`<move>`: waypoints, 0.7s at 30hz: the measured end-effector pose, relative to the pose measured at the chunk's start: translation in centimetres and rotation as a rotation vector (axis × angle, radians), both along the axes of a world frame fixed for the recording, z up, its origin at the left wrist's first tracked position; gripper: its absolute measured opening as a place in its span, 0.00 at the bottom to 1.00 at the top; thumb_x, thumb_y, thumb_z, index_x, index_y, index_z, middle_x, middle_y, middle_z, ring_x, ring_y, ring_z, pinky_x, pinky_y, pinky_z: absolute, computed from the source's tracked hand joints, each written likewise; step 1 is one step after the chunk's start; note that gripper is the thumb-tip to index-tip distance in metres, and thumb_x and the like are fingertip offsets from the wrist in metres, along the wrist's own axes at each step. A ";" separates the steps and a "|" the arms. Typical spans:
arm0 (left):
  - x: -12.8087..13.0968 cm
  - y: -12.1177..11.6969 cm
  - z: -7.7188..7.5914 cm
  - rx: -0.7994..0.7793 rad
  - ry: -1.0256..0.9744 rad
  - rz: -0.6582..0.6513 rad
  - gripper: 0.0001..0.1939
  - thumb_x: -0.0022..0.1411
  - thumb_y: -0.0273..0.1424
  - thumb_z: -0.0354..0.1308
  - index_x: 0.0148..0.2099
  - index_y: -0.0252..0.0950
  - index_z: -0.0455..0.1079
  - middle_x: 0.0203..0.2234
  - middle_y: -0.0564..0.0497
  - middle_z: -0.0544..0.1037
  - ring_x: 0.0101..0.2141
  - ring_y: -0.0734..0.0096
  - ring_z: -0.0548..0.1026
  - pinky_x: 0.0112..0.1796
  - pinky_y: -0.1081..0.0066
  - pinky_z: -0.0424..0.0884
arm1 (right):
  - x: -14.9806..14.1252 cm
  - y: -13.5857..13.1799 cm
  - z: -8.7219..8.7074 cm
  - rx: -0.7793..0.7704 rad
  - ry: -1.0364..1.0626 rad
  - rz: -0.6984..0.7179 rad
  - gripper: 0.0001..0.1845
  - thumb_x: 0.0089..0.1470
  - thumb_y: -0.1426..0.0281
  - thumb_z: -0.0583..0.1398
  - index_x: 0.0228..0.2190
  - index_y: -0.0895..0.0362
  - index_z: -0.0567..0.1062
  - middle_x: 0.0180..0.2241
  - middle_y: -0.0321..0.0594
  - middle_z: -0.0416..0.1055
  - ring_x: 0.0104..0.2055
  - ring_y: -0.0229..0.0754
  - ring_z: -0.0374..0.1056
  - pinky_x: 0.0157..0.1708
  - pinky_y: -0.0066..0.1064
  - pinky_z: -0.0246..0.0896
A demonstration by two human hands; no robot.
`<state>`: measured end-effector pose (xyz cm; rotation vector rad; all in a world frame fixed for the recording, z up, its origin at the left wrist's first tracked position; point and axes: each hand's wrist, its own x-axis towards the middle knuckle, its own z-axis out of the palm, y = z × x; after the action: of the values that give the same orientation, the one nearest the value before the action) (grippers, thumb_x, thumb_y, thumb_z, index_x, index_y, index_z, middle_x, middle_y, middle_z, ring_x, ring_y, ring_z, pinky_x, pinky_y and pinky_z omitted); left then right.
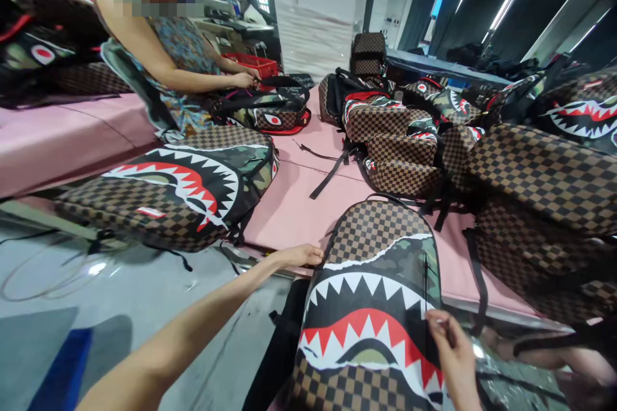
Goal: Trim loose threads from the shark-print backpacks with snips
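Over the pink table's (299, 212) near edge leans one shark-mouth backpack (371, 308); my left hand (303, 256) pinches its left edge, my right hand (450, 343) one thin cord (426, 282). Bare tabletop lies beyond.

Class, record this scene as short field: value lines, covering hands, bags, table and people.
Left hand: at the left edge of the nearest backpack
Right hand: fingers at that backpack's right side
Nearest backpack: brown-and-black checks, camouflage, shark-mouth print
Left backpack: similar print, lying flat
Table: pink top
Right side: piled checkered bags
Other person: hands at another bag
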<state>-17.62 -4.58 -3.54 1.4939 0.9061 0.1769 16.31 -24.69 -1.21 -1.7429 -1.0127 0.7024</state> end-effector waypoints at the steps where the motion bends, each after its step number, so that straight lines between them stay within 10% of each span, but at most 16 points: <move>1: -0.1 0.5 -0.1 -0.006 -0.004 -0.046 0.16 0.45 0.43 0.58 0.26 0.34 0.64 0.19 0.56 0.64 0.25 0.74 0.63 0.28 0.74 0.59 | -2.2 -1.1 0.1 -0.051 0.030 0.178 0.14 0.43 0.56 0.61 0.26 0.54 0.77 0.28 0.41 0.74 0.32 0.46 0.69 0.33 0.31 0.64; 7: -0.6 2.4 0.0 -0.009 0.020 -0.266 0.08 0.42 0.33 0.60 0.27 0.34 0.69 0.21 0.56 0.68 0.25 0.73 0.64 0.29 0.76 0.59 | -11.9 -5.7 -3.9 -0.112 0.033 0.982 0.12 0.48 0.58 0.58 0.30 0.51 0.78 0.26 0.37 0.75 0.26 0.40 0.70 0.27 0.25 0.62; 14: -0.6 1.7 0.4 0.124 0.093 -0.320 0.06 0.46 0.33 0.58 0.27 0.36 0.69 0.23 0.56 0.71 0.28 0.71 0.68 0.30 0.76 0.59 | -12.8 -5.3 -1.1 -0.260 -0.037 0.784 0.12 0.47 0.74 0.55 0.30 0.53 0.77 0.26 0.36 0.75 0.29 0.40 0.71 0.31 0.27 0.63; 18: -0.9 2.7 2.6 0.590 0.312 -0.296 0.10 0.54 0.37 0.53 0.27 0.37 0.70 0.27 0.51 0.75 0.32 0.65 0.71 0.35 0.73 0.59 | -13.5 -5.9 -0.6 -0.243 -0.057 0.731 0.17 0.43 0.78 0.54 0.32 0.52 0.78 0.29 0.35 0.76 0.32 0.40 0.71 0.35 0.27 0.63; 21: -0.5 4.8 4.0 0.889 0.525 -0.044 0.13 0.56 0.40 0.51 0.33 0.36 0.70 0.28 0.45 0.75 0.33 0.60 0.72 0.35 0.69 0.61 | -13.7 -6.4 -1.2 -0.213 -0.032 0.737 0.20 0.41 0.80 0.53 0.33 0.53 0.78 0.30 0.35 0.76 0.31 0.38 0.72 0.33 0.24 0.62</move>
<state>-18.12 0.22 0.43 2.4553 1.2975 0.1652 2.61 -31.07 -2.37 -1.5369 -1.6771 1.2782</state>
